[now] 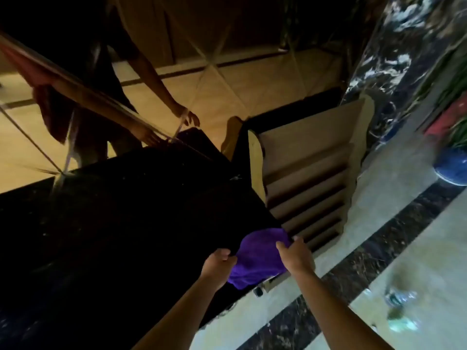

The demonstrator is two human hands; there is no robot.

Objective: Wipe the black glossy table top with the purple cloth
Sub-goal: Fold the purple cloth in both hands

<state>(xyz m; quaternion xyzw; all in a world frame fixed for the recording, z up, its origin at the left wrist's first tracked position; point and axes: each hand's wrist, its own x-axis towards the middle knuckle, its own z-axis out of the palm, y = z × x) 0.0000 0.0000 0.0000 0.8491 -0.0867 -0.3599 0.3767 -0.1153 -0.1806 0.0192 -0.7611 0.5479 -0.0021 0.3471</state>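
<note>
Head view, looking down on the near right corner of a black glossy bench (pixel 121 223). The purple cloth (pixel 257 258) is held between both hands at that corner, overlapping the bench's right edge, with its lower part hanging past the edge toward the floor. The left hand (pixel 218 263) is closed on the cloth's left margin, fingers curled and pinching the fabric; the cloth lies immediately to the right of this hand. The right hand (pixel 295 256) is clamped on the cloth's upper right margin, thumb and fingers gripping the fabric; the cloth lies to the left of and below this hand. The cloth is bunched and rounded rather than spread flat. Its long axis runs from the far upper right, near the bench's right edge, down to the near lower left, where a loose fold droops. Whether it touches the bench surface cannot be told.

Beyond the bench's right edge stands a beige ribbed side panel (pixel 308 178). The floor (pixel 379 223) is pale tile crossed by a dark marbled band. The mirrored wall (pixel 177 79) behind the bench's far edge shows a reflection of a person with both arms extended. A blue pot (pixel 452 168) stands at the far right.
</note>
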